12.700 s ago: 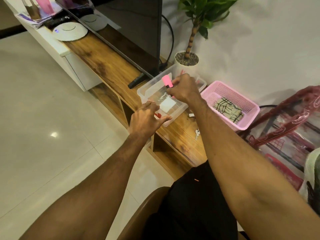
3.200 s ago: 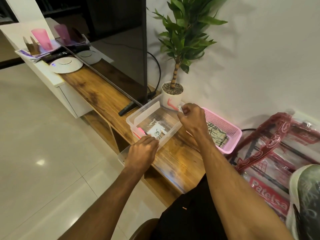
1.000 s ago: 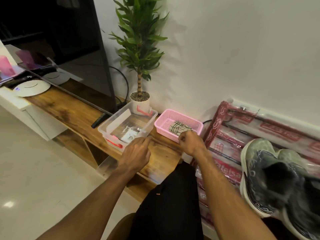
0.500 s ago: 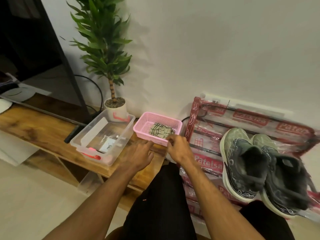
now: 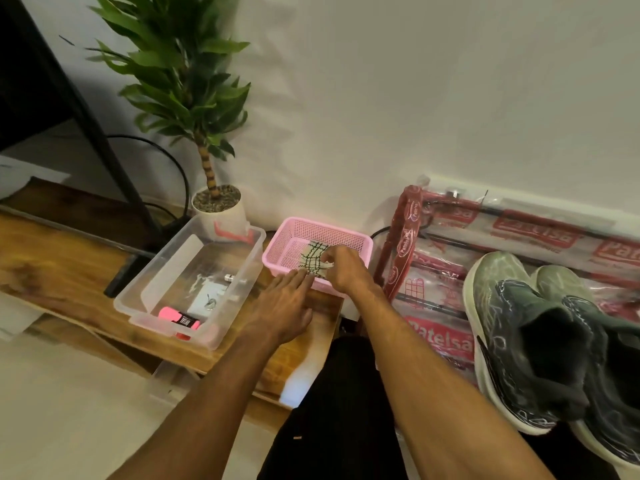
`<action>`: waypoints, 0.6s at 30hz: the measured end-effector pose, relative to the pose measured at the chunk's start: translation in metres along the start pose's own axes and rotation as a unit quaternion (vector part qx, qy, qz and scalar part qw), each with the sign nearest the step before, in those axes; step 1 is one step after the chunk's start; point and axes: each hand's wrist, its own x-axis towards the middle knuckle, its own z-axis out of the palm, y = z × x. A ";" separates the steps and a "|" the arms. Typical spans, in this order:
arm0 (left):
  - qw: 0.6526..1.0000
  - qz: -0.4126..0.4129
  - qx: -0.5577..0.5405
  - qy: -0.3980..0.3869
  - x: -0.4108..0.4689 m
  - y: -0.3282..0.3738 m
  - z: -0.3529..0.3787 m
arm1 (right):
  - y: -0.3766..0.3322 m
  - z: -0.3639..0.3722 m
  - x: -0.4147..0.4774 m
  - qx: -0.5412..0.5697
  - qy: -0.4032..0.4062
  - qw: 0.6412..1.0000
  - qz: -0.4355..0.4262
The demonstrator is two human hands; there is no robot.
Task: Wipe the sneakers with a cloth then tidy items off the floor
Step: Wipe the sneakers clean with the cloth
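Pinching the checked cloth inside the pink basket on the tabletop with the right hand; holding the left hand released, fingers straight, beside it. Rightward, green sneakers.

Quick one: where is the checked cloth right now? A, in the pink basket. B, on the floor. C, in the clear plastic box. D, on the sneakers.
A: the checked cloth lies in the pink basket, where the right hand grips it.
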 end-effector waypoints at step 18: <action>1.000 -0.022 -0.016 0.003 0.009 0.004 0.007 | -0.009 0.006 0.034 -0.258 -0.088 0.959 -0.078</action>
